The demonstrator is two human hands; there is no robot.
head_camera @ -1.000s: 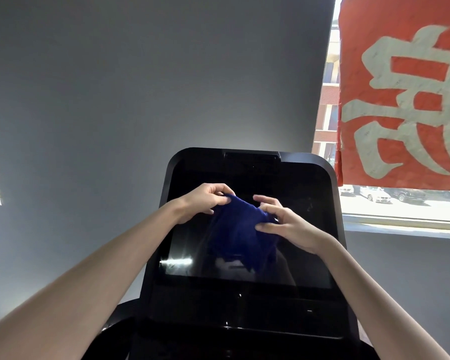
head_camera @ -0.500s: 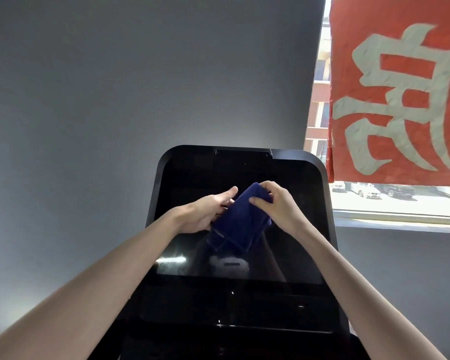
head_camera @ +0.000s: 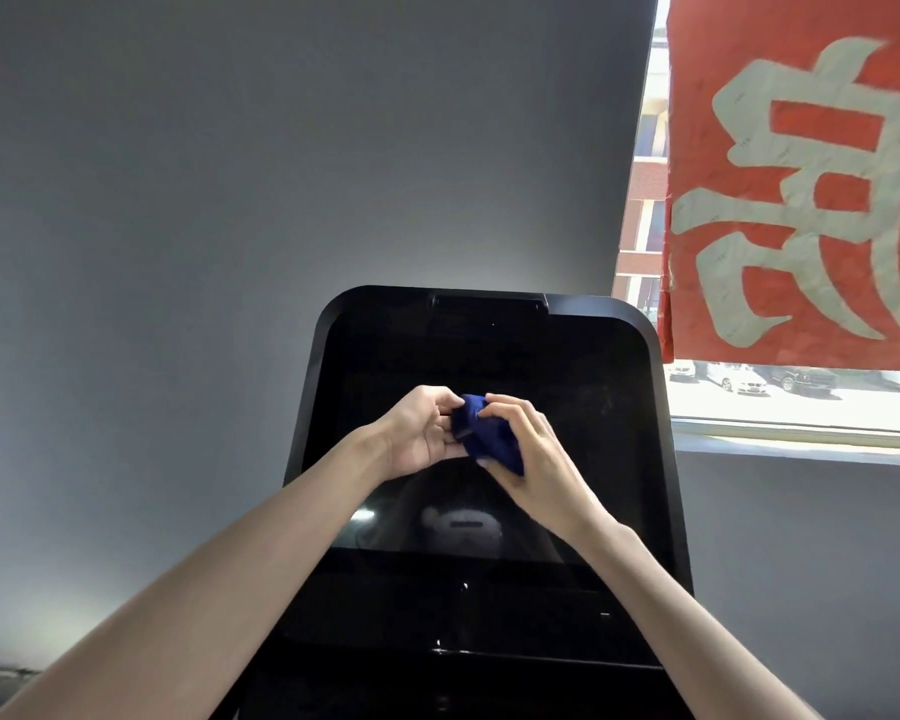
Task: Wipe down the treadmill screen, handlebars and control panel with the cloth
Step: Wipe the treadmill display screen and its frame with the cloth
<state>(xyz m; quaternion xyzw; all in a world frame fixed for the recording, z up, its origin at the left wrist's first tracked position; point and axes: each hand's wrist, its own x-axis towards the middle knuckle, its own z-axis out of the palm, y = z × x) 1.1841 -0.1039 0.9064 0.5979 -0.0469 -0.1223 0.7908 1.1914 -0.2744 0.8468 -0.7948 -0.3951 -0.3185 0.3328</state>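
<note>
A dark blue cloth point(head_camera: 481, 431) is bunched small between both hands in front of the black treadmill screen point(head_camera: 567, 407). My left hand point(head_camera: 419, 433) grips its left side with curled fingers. My right hand point(head_camera: 533, 454) pinches the top and cups the right side. The cloth hangs just off the glass; I cannot tell whether it touches. The control panel point(head_camera: 489, 615) lies below the screen, dark and partly hidden by my forearms. The handlebars are out of sight.
A grey wall point(head_camera: 230, 200) rises behind the console. To the right, a window point(head_camera: 801, 397) shows parked cars, with a red banner point(head_camera: 801, 174) with pale characters hanging over it. The window sill point(head_camera: 801, 433) runs beside the screen's right edge.
The cloth has gone from hanging loose and spread to a tight bundle. Both hands have drawn together around it at the middle of the screen.
</note>
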